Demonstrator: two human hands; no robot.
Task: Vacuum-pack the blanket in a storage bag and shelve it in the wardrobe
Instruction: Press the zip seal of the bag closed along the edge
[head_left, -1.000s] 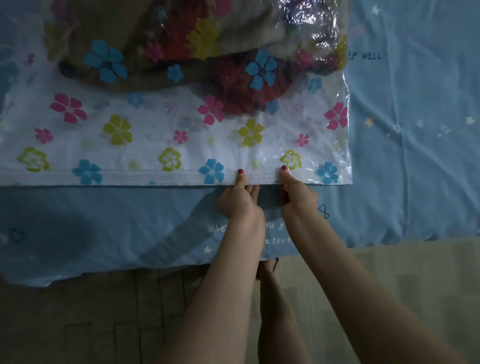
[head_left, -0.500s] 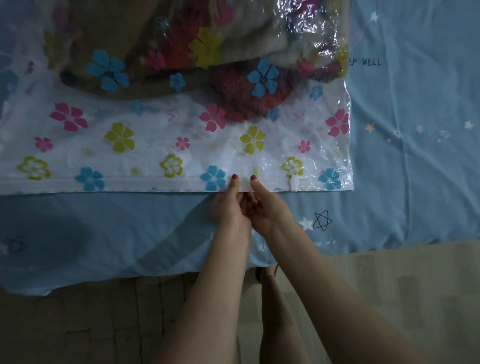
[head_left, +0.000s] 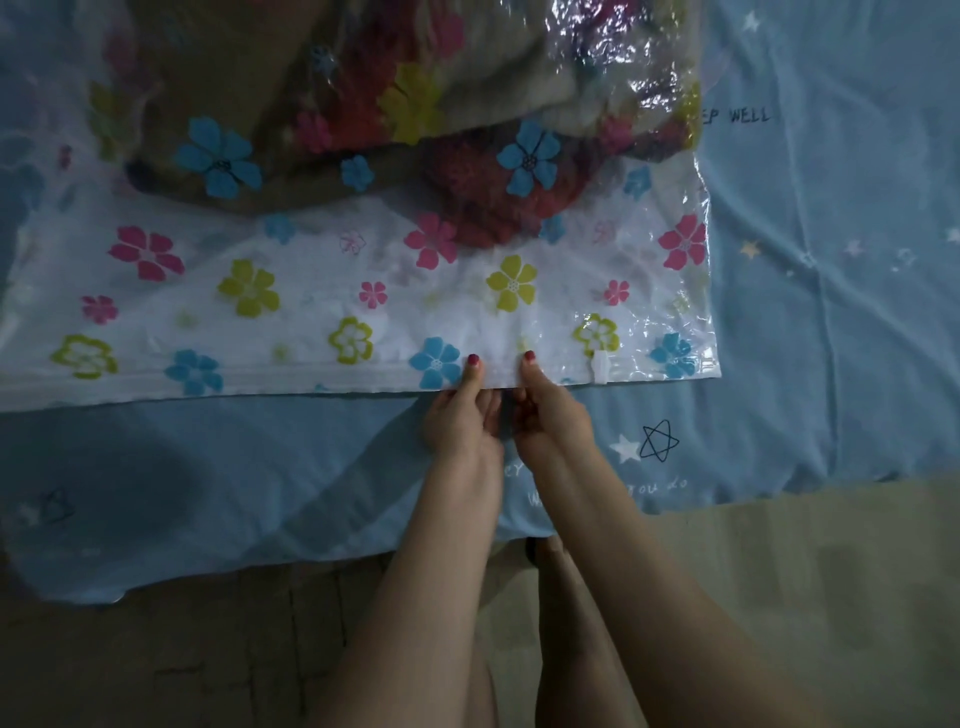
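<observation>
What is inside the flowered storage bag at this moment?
Inside the storage bag lies a folded brown blanket with red patches, filling its far part. The near strip by the zip looks empty. The printed flowers and glare hide parts of the blanket; its far end is out of frame.

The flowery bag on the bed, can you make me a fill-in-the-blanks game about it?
1. The blanket lies ____ the flowery bag.
2. Both hands pinch the bag's ____ edge: left hand, right hand.
3. The small white clip sits to the ____ of the right hand.

Missing words: inside; near; right
</observation>
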